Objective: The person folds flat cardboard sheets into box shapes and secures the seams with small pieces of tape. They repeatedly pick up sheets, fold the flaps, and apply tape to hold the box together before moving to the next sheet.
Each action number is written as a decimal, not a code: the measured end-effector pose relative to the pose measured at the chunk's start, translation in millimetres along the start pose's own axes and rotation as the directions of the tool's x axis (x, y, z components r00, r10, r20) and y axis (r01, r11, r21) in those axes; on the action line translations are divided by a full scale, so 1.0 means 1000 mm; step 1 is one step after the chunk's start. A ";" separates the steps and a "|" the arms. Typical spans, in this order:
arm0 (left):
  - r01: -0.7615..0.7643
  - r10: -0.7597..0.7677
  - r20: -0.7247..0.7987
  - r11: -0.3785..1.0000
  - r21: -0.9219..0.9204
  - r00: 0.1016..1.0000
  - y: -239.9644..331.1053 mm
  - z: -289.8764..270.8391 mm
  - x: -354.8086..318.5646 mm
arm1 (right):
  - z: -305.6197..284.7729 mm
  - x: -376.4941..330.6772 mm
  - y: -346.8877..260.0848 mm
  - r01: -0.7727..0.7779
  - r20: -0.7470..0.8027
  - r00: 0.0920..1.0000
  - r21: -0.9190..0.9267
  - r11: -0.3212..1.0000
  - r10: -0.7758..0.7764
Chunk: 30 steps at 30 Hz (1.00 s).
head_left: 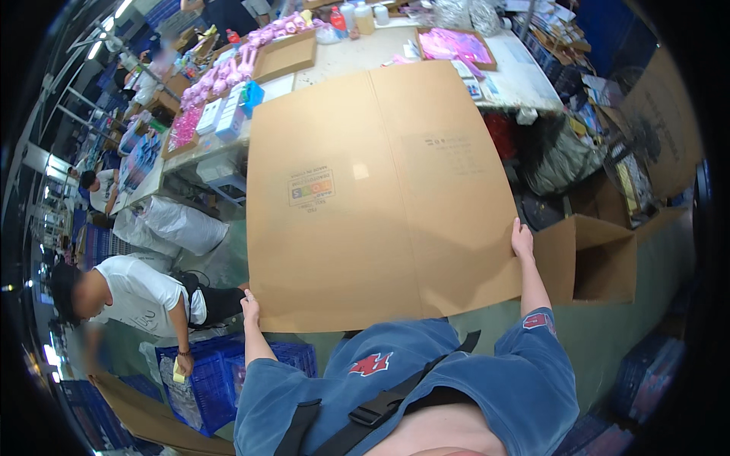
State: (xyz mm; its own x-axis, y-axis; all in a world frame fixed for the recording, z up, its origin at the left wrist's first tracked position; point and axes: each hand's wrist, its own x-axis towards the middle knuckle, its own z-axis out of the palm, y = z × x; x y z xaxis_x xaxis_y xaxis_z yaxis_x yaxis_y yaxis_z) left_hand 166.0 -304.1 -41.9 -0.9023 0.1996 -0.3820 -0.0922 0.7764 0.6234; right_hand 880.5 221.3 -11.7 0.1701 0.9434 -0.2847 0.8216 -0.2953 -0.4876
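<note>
A large flattened cardboard box (342, 243) with printed marks and a fold line spans the space in front of me. My left hand (249, 305) grips its lower left edge, thumb on the near face. Higher up on the opposite side, my right hand (522, 239) is closed round the right edge. Its far end reaches up to the worktable and hides part of the front edge there. The fingers behind the sheet are hidden on both hands.
A worktable (334, 61) beyond carries pink items, bottles and shallow cartons. At right stands an open cardboard box (604, 258). To my left, a person in a white shirt (141, 292) bends beside a blue crate (201, 380). White sacks (182, 224) lie by the table.
</note>
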 end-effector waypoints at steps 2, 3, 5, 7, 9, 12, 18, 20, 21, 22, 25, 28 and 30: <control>-0.010 0.030 0.173 0.993 -0.117 0.984 0.011 -0.002 0.004 | 0.001 0.013 -0.015 -0.048 0.028 0.998 -0.034 0.998 0.049; -0.010 0.044 0.226 0.989 -0.150 0.973 0.016 -0.001 0.006 | 0.003 0.017 -0.021 -0.055 0.060 0.997 -0.009 0.998 0.056; 0.001 0.025 0.212 0.993 -0.120 0.977 0.024 0.000 0.008 | 0.001 0.023 -0.028 -0.120 0.046 0.992 0.013 0.993 0.119; 0.023 -0.015 0.122 0.998 -0.060 0.992 0.029 0.002 0.013 | 0.000 0.027 -0.030 -0.146 0.084 0.986 0.033 0.989 0.143; 0.060 -0.059 0.039 0.998 -0.025 0.997 0.030 0.009 0.022 | -0.001 0.032 -0.031 -0.169 0.065 0.984 0.026 0.985 0.167; 0.152 -0.153 -0.071 0.988 -0.017 0.986 0.030 0.025 0.033 | -0.001 0.037 -0.036 -0.291 0.013 0.957 -0.023 0.956 0.291; 0.023 -0.009 -0.096 0.990 0.142 0.995 0.034 0.016 -0.006 | -0.019 0.009 -0.042 -0.303 -0.053 0.953 -0.075 0.950 0.299; 0.037 -0.012 -0.108 0.972 0.234 0.994 0.035 0.003 -0.034 | -0.028 -0.009 -0.034 -0.273 -0.080 0.960 -0.072 0.959 0.267; 0.115 -0.077 -0.149 0.958 0.264 0.986 0.036 -0.002 -0.047 | -0.031 -0.020 -0.027 -0.284 -0.054 0.959 -0.086 0.955 0.280; 0.108 -0.067 -0.154 0.954 0.278 0.986 0.033 -0.007 -0.064 | -0.035 -0.031 -0.020 -0.280 -0.051 0.960 -0.089 0.956 0.276; 0.094 -0.049 -0.156 0.952 0.291 0.986 0.030 -0.023 -0.090 | -0.040 -0.055 -0.006 -0.266 -0.054 0.964 -0.097 0.959 0.262; 0.096 -0.049 -0.159 0.949 0.301 0.986 0.016 -0.039 -0.110 | -0.045 -0.087 0.014 -0.263 -0.078 0.963 -0.104 0.959 0.256; 0.097 -0.050 -0.160 0.947 0.306 0.986 -0.004 -0.056 -0.124 | -0.049 -0.117 0.035 -0.262 -0.078 0.964 -0.116 0.958 0.254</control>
State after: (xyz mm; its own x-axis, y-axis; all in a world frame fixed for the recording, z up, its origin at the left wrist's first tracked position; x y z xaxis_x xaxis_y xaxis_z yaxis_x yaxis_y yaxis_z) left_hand 255.1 -365.0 41.2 -0.9523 0.0628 -0.2986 -0.0462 0.9376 0.3445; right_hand 915.7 107.6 45.1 0.4150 0.8463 -0.3339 0.8059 -0.5123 -0.2967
